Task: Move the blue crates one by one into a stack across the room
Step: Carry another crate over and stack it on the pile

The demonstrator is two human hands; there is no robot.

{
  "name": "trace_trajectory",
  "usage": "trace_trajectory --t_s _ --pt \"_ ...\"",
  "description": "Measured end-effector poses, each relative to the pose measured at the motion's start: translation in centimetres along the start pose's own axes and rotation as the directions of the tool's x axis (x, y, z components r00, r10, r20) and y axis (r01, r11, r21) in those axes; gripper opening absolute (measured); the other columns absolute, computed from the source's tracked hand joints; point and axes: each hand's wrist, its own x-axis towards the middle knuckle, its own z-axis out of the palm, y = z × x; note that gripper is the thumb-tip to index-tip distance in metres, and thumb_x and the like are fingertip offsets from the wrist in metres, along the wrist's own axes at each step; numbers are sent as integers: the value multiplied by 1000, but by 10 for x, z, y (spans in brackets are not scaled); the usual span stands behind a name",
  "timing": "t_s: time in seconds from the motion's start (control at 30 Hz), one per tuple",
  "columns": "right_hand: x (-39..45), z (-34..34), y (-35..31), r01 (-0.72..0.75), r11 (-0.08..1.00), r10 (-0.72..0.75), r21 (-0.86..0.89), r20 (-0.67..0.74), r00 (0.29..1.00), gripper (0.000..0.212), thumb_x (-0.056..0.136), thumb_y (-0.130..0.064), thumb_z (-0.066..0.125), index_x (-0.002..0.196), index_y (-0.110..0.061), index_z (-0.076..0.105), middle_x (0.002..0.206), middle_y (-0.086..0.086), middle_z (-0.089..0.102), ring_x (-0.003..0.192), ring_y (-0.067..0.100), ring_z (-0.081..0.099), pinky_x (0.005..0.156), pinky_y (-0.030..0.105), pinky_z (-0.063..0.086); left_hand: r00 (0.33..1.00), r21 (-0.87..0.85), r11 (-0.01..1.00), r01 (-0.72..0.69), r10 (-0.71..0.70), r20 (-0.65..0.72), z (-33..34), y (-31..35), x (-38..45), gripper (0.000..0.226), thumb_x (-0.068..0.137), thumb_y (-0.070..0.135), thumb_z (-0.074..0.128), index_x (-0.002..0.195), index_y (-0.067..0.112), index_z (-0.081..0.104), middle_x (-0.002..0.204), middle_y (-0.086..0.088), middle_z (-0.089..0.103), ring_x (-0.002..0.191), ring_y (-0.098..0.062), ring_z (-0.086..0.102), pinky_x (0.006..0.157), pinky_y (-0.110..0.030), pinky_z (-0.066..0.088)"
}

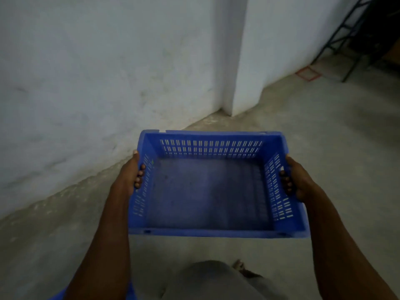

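Head view: blue crate (212,187) held level above grey floor (324,148), long axis running hand to hand, left hand (129,176) and right hand (298,180) gripping opposite short walls, equally near, fingers hooked through the slots.

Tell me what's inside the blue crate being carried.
The blue crate holds nothing: only its bare, dusty floor shows. Fingertips of the left hand and right hand curl through the side handles.
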Motion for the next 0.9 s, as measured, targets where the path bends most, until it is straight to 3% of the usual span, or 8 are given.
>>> trace_trajectory --t_s 0.37,0.63,0.9 --pt "9 -271 19 -4 943 113 334 -307 945 59 89 -75 40 68 -20 40 51 -4 28 39 11 20 35 21 19 932 261 958 -122 20 362 341 105 23 61 97 73 33 71 19 44 51 3 31 39 -11 19 39 -17 18" --pt "46 -415 17 72 851 192 520 -437 879 59 90 -74 40 69 -19 39 50 -4 24 37 11 17 35 20 16 807 355 907 -224 -32 590 588 170 49 57 100 68 31 72 20 44 49 4 31 34 -8 19 35 -15 17" --pt "62 -557 -13 186 772 300 607 -607 736 60 91 -74 38 69 -18 39 49 -3 26 35 10 20 32 20 16 684 414 836 -360 -66 727 834 243 22 57 100 68 31 71 21 45 50 5 31 36 -9 20 38 -17 18"
